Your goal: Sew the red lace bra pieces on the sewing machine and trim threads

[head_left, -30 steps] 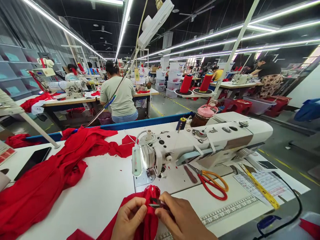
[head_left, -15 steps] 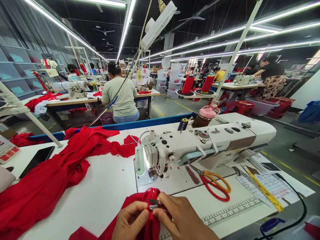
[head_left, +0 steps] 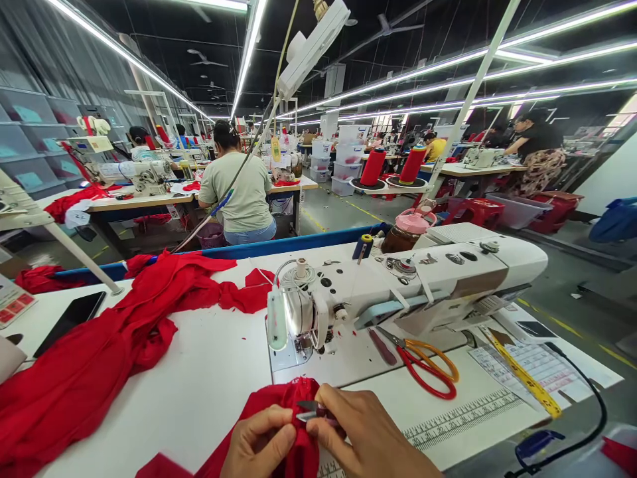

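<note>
Red cloth (head_left: 261, 405): soft, matte and bunched into deep folds, its top edge crinkled with small pale flecks; it lies at the table's near side, before the needle end of the sewing machine.
Left hand (head_left: 261, 441): thumb and forefinger pinched together on the red cloth, close to the blade tips.
Right hand (head_left: 368, 425): fingers curled round the snips (head_left: 311, 407), whose short, pointed metal blades stand slightly apart over the cloth.
Sewing machine (head_left: 472, 255): smooth, glossy white casing with rounded corners and metal dials on top.
Scissors (head_left: 430, 365): dark blades, looped handles, one red and one orange, lying beside the machine.
Red fabric heap (head_left: 99, 365): long and rumpled, spread over the left side.
Table (head_left: 199, 378): flat, white, with a printed ruler scale (head_left: 462, 415) along the near right.
Room: dark ceiling, bright strip lights, grey floor; a seated person (head_left: 239, 192) in a pale shirt faces away.
</note>
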`<act>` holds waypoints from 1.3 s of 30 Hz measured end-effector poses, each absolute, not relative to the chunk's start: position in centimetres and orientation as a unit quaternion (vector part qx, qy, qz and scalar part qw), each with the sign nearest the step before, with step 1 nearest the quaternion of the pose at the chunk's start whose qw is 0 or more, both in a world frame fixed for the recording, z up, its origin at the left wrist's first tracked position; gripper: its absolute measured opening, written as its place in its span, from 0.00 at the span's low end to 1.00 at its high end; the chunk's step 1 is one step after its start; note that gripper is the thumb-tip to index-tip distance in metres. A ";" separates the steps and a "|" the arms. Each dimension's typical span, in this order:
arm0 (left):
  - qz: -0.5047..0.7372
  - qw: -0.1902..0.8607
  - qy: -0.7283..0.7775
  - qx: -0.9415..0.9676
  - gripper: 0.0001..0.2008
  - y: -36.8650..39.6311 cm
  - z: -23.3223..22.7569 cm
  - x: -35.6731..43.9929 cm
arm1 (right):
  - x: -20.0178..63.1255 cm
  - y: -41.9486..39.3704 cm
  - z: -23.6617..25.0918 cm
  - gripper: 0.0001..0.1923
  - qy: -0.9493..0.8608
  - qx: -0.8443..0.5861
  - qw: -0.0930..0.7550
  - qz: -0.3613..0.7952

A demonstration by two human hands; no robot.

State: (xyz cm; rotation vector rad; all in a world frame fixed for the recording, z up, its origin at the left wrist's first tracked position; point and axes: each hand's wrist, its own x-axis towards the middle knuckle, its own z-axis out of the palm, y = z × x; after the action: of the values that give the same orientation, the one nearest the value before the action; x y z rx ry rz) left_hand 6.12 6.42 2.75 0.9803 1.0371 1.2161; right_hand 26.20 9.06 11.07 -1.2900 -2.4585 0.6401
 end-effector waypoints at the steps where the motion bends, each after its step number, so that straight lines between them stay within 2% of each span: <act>1: 0.516 0.597 0.436 0.434 0.17 6.4 3.0 6.2 | 26.2 9.0 11.1 0.07 -0.855 -0.447 0.139 0.225; 4: 0.508 0.608 0.406 0.457 0.15 6.5 3.6 6.4 | 26.3 9.1 11.0 0.06 -0.857 -0.443 0.126 0.232; 7: 0.512 0.614 0.422 0.429 0.17 6.4 3.3 6.5 | 26.6 9.6 10.5 0.08 -0.850 -0.453 0.124 0.237; 13: 0.541 0.623 0.471 0.312 0.21 5.7 2.4 6.6 | 27.4 10.1 11.0 0.14 -0.814 -0.464 0.191 0.292; 19: 0.512 0.616 0.453 0.391 0.18 6.0 3.2 6.4 | 25.8 9.0 11.6 0.06 -0.837 -0.398 0.248 0.282; 26: 0.511 0.581 0.447 0.448 0.16 5.3 4.6 7.2 | 25.1 8.9 10.1 0.05 -0.846 -0.374 0.251 0.286; 28: 0.505 0.577 0.438 0.469 0.16 5.4 4.6 7.0 | 24.8 9.2 10.5 0.02 -0.813 -0.401 0.241 0.348; 32: 0.484 0.604 0.401 0.490 0.15 5.8 4.0 6.1 | 23.9 10.0 11.0 0.09 -0.663 -0.426 0.224 0.573; 35: 0.481 0.632 0.402 0.455 0.17 6.0 3.4 5.7 | 23.7 10.3 11.2 0.11 -0.603 -0.407 0.240 0.643; 37: 0.485 0.637 0.425 0.422 0.19 5.9 3.3 5.5 | 24.2 10.4 11.3 0.12 -0.629 -0.408 0.245 0.614; 39: 0.489 0.635 0.440 0.405 0.20 5.7 3.6 5.3 | 25.3 10.7 11.0 0.12 -0.689 -0.448 0.235 0.519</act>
State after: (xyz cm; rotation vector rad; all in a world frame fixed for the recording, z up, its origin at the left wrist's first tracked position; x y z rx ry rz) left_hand 5.34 5.65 3.55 0.9259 1.0047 1.1169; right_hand 25.27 10.72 10.96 -1.2286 -1.8919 1.4242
